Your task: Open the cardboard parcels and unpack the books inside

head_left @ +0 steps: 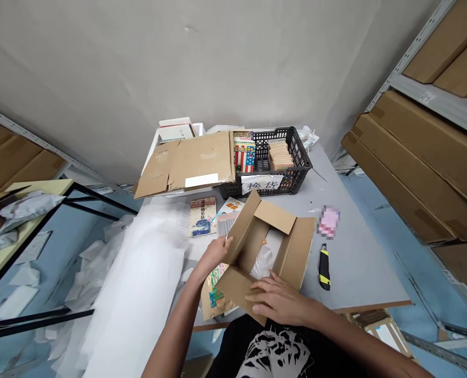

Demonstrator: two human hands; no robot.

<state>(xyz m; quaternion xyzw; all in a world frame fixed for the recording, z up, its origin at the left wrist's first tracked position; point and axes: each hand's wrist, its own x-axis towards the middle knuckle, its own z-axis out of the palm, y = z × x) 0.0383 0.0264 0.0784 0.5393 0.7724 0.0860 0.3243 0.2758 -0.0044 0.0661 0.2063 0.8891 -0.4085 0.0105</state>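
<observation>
An open cardboard box (245,286) with its flaps spread stands tilted at the table's near edge. My left hand (216,251) is closed on its left flap. My right hand (278,300) lies over the near flap, fingers stretched out. Inside the box is some clear plastic wrap (262,261) with a white item; what it covers I cannot make out. To the left of the box lie a book with a blue picture (202,216) and a colourful book (216,286), partly hidden by the box. A black and yellow utility knife (324,268) lies to the right.
Behind stands a black plastic crate (301,165) with books and a paper label. A flattened cardboard sheet (201,157) leans across it and a white bin. White foam sheeting (138,278) hangs over the left side. Shelves with long cartons (414,173) flank the table's right.
</observation>
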